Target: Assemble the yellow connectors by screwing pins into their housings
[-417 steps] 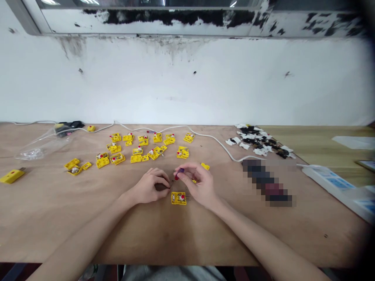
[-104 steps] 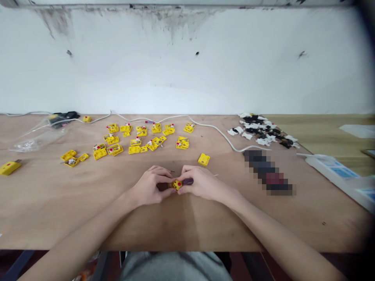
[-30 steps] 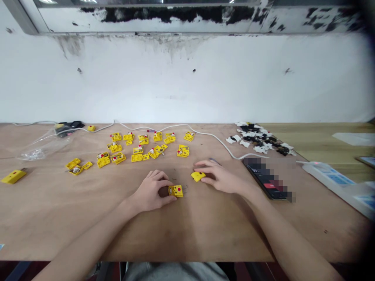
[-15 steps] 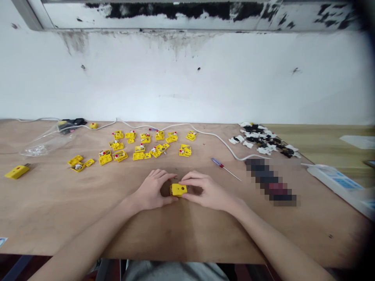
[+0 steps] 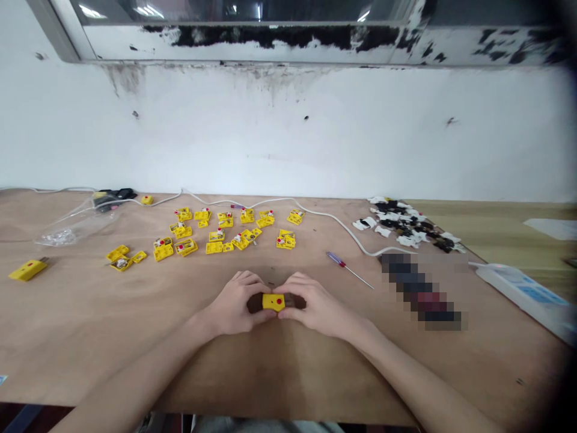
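A small yellow plastic case (image 5: 269, 302) with a red button on its upper face is pinched between both hands at the front middle of the table. My left hand (image 5: 241, 300) grips its left part, with the fingers on the far edge and the thumb on the near edge. From the right, my right hand (image 5: 313, 304) holds it the same way, fingertips close to the left ones. Greyish parts stick out at its right end, too small to make out. The underside of the case is hidden.
Several opened yellow cases (image 5: 216, 236) with small parts lie beyond my hands. A screwdriver (image 5: 349, 269) is to the right, near a white cable (image 5: 333, 215) and a pile of black and white pieces (image 5: 406, 219). A yellow case with prongs (image 5: 27, 270) lies far left, before a plastic bag (image 5: 67, 228).
A red button now shows on the held case, where a dark round hole showed before. Both hands have closed in along its edges. The camera view has tilted up slightly.
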`<move>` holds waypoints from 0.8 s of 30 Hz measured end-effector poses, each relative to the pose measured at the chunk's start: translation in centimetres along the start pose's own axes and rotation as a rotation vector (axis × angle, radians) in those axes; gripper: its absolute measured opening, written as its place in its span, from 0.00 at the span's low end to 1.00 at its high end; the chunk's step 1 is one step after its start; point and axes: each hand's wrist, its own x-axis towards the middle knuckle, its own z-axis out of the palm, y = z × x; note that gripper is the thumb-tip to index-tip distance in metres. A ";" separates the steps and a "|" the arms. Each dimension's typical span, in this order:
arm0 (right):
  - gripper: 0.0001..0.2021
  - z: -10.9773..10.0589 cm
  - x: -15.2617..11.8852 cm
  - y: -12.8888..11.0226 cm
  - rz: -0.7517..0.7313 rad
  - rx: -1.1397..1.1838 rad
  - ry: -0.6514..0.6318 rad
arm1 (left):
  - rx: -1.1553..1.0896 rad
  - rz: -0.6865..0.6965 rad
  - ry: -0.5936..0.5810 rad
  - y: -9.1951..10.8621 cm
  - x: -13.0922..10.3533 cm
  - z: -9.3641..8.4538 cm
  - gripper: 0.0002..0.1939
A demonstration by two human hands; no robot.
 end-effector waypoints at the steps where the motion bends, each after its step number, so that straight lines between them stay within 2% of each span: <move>1: 0.22 -0.1 0.1 0.1 0.016 0.003 0.017 | 0.018 0.005 -0.007 0.0 0.0 -0.2 0.15; 3: 0.23 -0.7 0.1 0.6 0.033 0.009 0.099 | 0.075 0.014 -0.018 -0.1 0.0 -0.9 0.14; 6: 0.12 -2.5 0.1 2.7 0.069 -0.129 0.342 | 0.157 -0.005 -0.021 -0.7 0.0 -1.8 0.14; 8: 0.13 -3.8 0.0 4.9 0.180 -0.343 0.484 | 0.171 -0.024 -0.026 -1.1 -0.1 -2.1 0.14; 10: 0.17 -4.9 -0.3 7.2 0.324 -0.493 0.548 | 0.152 -0.032 -0.037 -1.4 -0.1 -2.0 0.14; 12: 0.17 -5.4 -0.6 9.0 0.411 -0.522 0.485 | 0.118 -0.031 -0.043 -1.5 -0.1 -1.8 0.14; 15: 0.11 -5.4 -0.7 10.2 0.436 -0.439 0.397 | 0.093 -0.017 -0.050 -1.5 0.0 -1.6 0.15; 21: 0.11 -5.1 -0.6 8.5 0.367 -0.435 0.335 | 0.049 -0.001 -0.082 -0.9 0.0 -1.6 0.21; 24: 0.08 -5.0 -0.4 7.0 0.357 -0.211 0.286 | 0.031 0.014 -0.082 -0.9 0.0 -1.3 0.18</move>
